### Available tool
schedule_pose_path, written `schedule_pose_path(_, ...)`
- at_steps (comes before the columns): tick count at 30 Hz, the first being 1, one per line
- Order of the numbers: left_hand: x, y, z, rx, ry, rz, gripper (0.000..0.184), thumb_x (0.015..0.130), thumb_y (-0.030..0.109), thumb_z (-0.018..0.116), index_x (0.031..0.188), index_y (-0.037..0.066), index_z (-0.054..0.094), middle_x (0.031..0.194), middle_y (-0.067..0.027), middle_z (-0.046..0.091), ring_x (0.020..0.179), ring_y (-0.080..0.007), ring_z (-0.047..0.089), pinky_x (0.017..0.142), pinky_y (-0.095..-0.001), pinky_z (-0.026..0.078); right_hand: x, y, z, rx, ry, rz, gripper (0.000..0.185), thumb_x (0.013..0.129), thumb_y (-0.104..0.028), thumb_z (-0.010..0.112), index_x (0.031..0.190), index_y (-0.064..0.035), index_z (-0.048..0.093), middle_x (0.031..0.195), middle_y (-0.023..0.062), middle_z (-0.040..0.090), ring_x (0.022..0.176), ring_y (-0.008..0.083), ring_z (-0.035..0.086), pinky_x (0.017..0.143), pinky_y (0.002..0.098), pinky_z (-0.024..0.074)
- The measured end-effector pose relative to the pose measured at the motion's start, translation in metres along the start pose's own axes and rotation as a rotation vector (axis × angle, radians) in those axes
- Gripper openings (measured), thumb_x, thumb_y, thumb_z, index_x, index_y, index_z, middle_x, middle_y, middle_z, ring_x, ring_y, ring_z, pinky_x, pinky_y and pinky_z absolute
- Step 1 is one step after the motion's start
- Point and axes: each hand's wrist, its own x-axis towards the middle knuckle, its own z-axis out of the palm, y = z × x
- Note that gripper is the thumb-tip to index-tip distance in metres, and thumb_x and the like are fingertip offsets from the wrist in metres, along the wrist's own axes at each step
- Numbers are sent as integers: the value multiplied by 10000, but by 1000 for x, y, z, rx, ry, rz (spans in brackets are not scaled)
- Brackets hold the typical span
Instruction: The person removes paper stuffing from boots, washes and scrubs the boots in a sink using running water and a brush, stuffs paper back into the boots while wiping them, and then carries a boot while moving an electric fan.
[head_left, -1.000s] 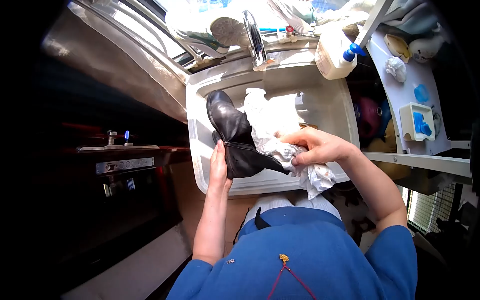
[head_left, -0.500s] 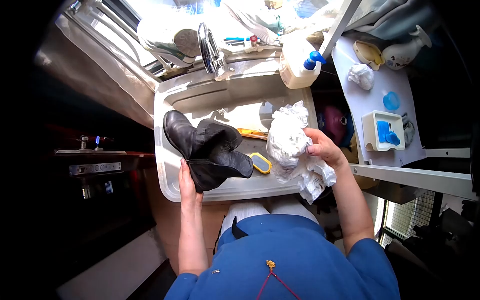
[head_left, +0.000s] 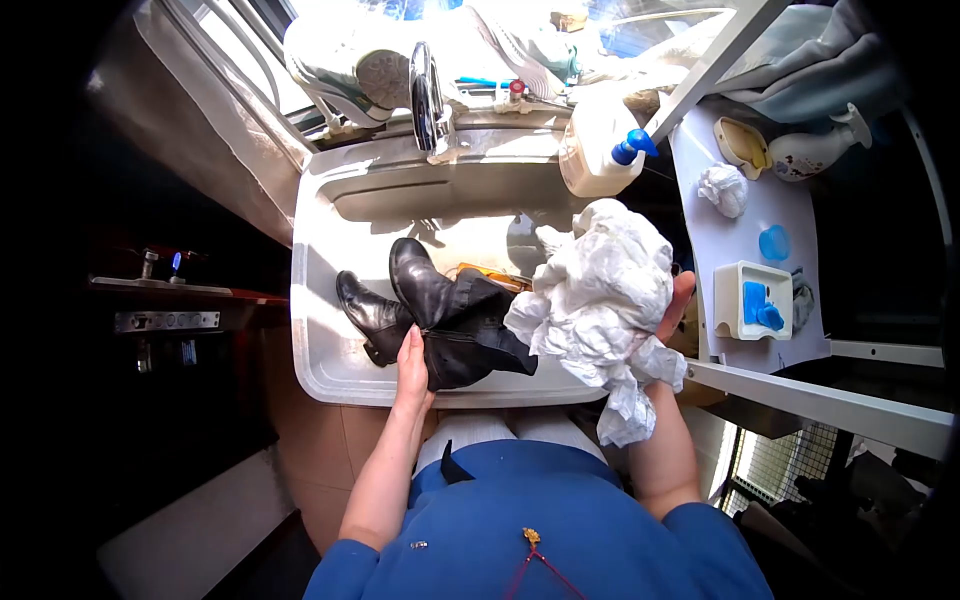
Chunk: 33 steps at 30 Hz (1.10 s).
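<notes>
Black boot point(head_left: 466, 350) lies over the pale, rounded-corner sink point(head_left: 311, 335), its blunt toe pointing to the far side and slightly left, its shaft running rightward, toward the white wad point(head_left: 610, 290). Smooth, softly shiny leather creases about the ankle beside a zip line. Of the hands, the left point(head_left: 411, 368) holds the boot; the right point(head_left: 678, 304), partly hidden, holds the crumpled, deeply wrinkled wad. Another boot point(head_left: 372, 312) sits left, toe up-left.

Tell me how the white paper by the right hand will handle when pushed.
The paper probably gives easily, being loosely crumpled, and its hanging end would likely flop. It seems unlikely to roll far, given its lumpy outline.
</notes>
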Motion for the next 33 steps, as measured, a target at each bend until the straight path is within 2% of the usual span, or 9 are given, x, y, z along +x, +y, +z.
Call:
schedule_pose_path(5, 2, -8, 22, -168, -84, -88, 447, 1001, 367, 391, 1247, 1, 469, 1164, -89, 570, 1048, -180, 565, 919, -309, 456, 1, 16, -26, -862, 283, 136, 440, 874, -218, 631, 1230, 6, 500, 1136, 93, 600, 1027, 180, 576, 912, 321, 454)
schedule_pose_path(6, 5, -2, 22, -173, -97, -41, 465, 1003, 376, 376, 1263, -2, 448, 1180, -97, 569, 1054, -185, 568, 923, -314, 458, 15, 3, -35, -772, 313, 623, 375, 865, -142, 640, 1184, 13, 520, 1076, 77, 615, 962, 139, 584, 861, 283, 463)
schedule_pose_path(7, 6, 10, 25, -186, -115, -18, 467, 1006, 375, 365, 1267, -4, 443, 1191, -100, 567, 1064, -187, 567, 926, -317, 458, 9, 7, -34, -1054, 330, 613, 341, 863, -116, 631, 1153, 19, 512, 1006, 58, 613, 869, 99, 569, 789, 262, 458)
schedule_pose_path(10, 11, 45, 26, -223, -153, -31, 453, 1018, 348, 327, 1267, -13, 439, 1202, -117, 565, 1071, -189, 572, 925, -311, 465, 0, 28, -16, -1552, 456, 493, 344, 796, -83, 663, 1088, -14, 494, 998, 54, 559, 817, 104, 549, 767, 241, 445)
schedule_pose_path(12, 14, 58, 26, -171, -152, -22, 441, 1018, 341, 330, 1244, -16, 459, 1170, -114, 579, 1044, -182, 582, 911, -303, 471, 5, 49, -6, -2198, 206, -131, 423, 644, 22, 693, 1017, -17, 498, 944, 117, 534, 743, 234, 554, 720, 295, 457)
schedule_pose_path(17, 16, 70, 15, -169, -101, -18, 423, 1017, 333, 345, 1207, -17, 488, 1117, -106, 596, 1003, -173, 592, 888, -291, 480, 3, 71, 14, -2042, -189, -411, 368, 662, 148, 502, 988, -6, 575, 1109, 159, 505, 996, 301, 526, 710, 321, 479)
schedule_pose_path(22, 14, 81, 2, -142, -95, 16, 421, 1016, 333, 351, 1198, -20, 492, 1104, -103, 599, 991, -168, 594, 876, -286, 485, 16, 78, 55, -1526, 30, -230, 403, 772, 16, 529, 1165, -51, 588, 1284, 176, 458, 1192, 344, 454, 864, 357, 489)
schedule_pose_path(25, 16, 91, 0, -202, -127, -3, 418, 1016, 330, 354, 1191, -22, 494, 1104, -100, 599, 989, -164, 594, 873, -285, 485, 19, 80, 42, -2128, -479, 160, 486, 806, -408, 650, 1163, -81, 604, 1320, 58, 488, 1188, 345, 432, 926, 454, 424)
schedule_pose_path(33, 26, 93, -13, -39, -122, 73, 436, 1007, 348, 393, 1203, -23, 511, 1108, -62, 583, 997, -118, 535, 893, -247, 425, 38, 98, 31, -2167, -761, 204, 596, 833, -554, 557, 1177, -67, 574, 1216, 84, 545, 1139, 305, 455, 971, 424, 340)
